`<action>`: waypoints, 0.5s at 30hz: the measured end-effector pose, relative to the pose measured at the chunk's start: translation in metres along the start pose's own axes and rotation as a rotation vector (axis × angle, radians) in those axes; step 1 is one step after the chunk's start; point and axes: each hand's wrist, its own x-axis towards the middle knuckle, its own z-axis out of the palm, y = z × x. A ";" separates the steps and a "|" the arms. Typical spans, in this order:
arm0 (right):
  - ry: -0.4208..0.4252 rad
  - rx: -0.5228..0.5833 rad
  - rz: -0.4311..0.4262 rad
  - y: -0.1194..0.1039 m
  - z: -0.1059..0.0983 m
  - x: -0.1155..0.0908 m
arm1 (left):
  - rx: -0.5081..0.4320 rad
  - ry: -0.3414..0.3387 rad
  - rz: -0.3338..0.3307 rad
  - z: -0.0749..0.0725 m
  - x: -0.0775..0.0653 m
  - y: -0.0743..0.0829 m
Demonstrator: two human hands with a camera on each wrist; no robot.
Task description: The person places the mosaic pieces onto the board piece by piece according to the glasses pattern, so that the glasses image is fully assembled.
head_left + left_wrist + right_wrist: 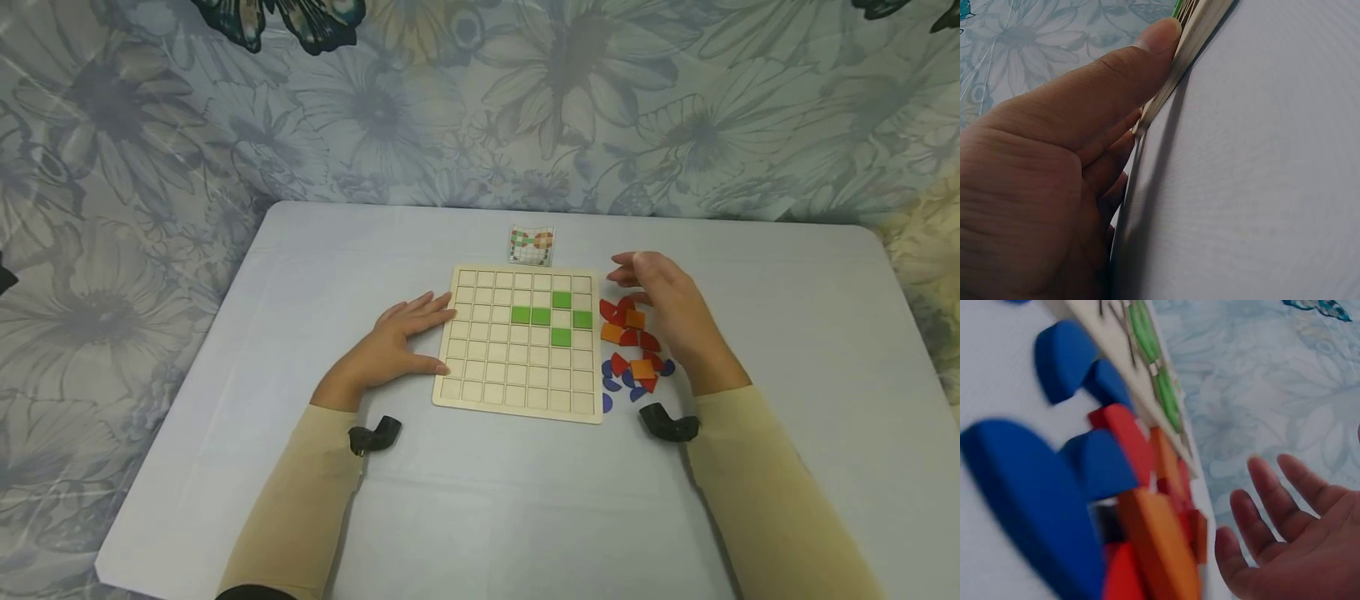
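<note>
An empty right hand (671, 315) hung right of the grid board (516, 354), near likely light, stiff, edge-pinchable pieces (628, 338); a spread left hand (390, 343) touched its left edge.

A person's left forearm (296, 500) and right forearm (765, 483), both tan-sleeved, reach forward and angle inward, the wrists (335, 393) bare. The left grip (386, 350), a bare hand, has its fingers (418, 315) extended, its straight thumb (1104, 81) spread well apart from them. The right grip (678, 317), also bare, shows its palm (1316, 569) to the wrist camera, its fingers relaxed, slightly bent and parted.
</note>
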 end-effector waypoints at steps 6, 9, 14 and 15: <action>-0.025 -0.120 0.102 0.015 0.004 0.004 | 0.005 -0.003 -0.001 0.001 0.001 0.000; -0.068 -0.231 0.080 0.022 0.004 0.006 | 0.006 -0.003 0.002 0.000 0.002 0.000; -0.105 -0.401 -0.001 0.029 0.003 0.008 | -0.009 -0.002 0.001 0.000 0.002 -0.001; -0.106 -0.418 -0.006 0.030 0.003 0.008 | -0.011 -0.002 0.003 0.000 0.002 -0.001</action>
